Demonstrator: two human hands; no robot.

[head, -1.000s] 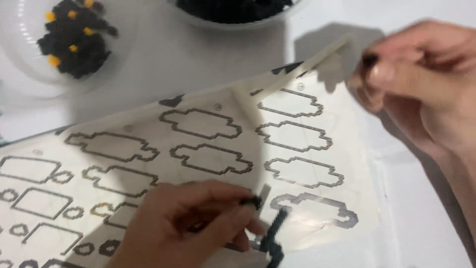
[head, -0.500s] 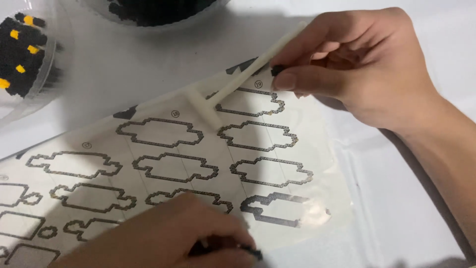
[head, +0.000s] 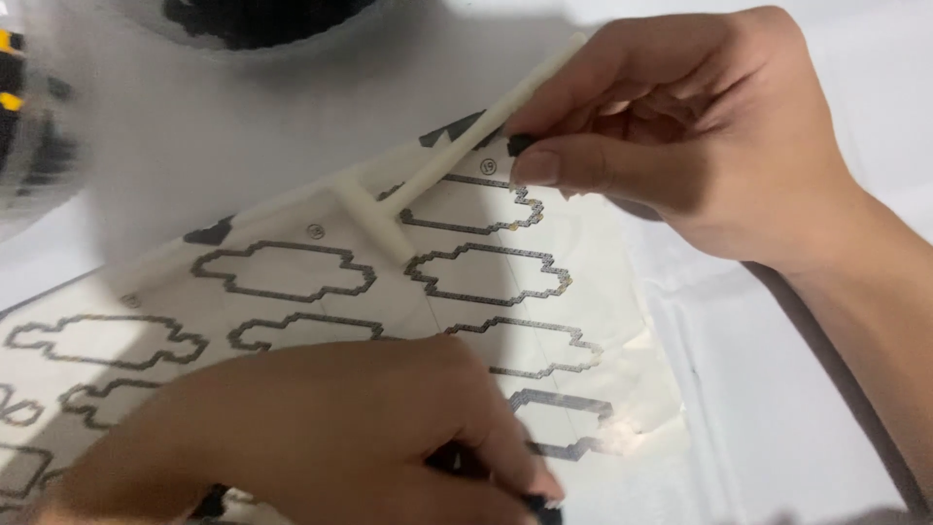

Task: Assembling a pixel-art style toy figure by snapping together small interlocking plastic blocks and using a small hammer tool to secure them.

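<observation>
- Left hand (head: 321, 437), lower centre of the frame: laid palm-down on the pattern sheet, fingers curled narrowly about small black pieces (head: 457, 462) at the bottom edge. How firmly these are pinched cannot be told, as the hand hides most of them.
- Pattern sheet (head: 466, 321), centre: a pale sheet printed with rows of dark stepped outlines, lying flat on the white table (head: 777, 408) and pressed down by the left hand. A translucent layer is seen over its right-hand part, its edge wrinkled at the lower right.
- Cream stick tool (head: 466, 146), upper centre: a slim T-shaped rod, its crossbar resting on the sheet just beyond the upper outlines, its stem slanting up to the right.
- Right hand (head: 680, 136), upper right: closed on the stem of the tool, with a small black bead (head: 520, 144) pinched between thumb and forefinger, just beside the stem and over the topmost outline.
- Clear bowls (head: 262, 19), top and upper left edge: dark pieces held inside, some yellow; blurred.
- Risk, as judged: the bead could be dropped or flicked away, being tiny and shared in one grip with the tool; the sheet could be shifted if the pressing hand lifts, putting the outlines out of line.
</observation>
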